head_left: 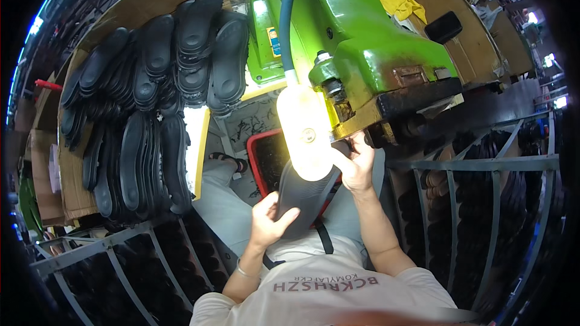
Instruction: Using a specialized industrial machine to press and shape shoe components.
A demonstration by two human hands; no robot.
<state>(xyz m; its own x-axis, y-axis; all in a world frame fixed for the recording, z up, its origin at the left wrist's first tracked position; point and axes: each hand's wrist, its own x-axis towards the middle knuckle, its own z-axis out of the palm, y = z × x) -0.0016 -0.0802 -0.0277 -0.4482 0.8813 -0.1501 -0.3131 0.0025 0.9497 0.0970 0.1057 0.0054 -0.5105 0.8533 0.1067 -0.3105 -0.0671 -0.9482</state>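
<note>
My left hand is closed on the near end of a dark grey shoe sole, with the thumb on its face. Fine curved lines run across that sole, which lies tilted above my lap. My right hand grips its far edge, close under the head of a green machine. A brightly lit oval lamp on a blue-grey flexible neck hangs in front of the sole and hides its far end and some of my right fingertips.
On the left, a cardboard-walled bench holds stacked dark soles. Metal racks packed with dark pieces flank me on both sides. A red-rimmed bin stands below, between my legs. A yellow cloth lies behind the machine.
</note>
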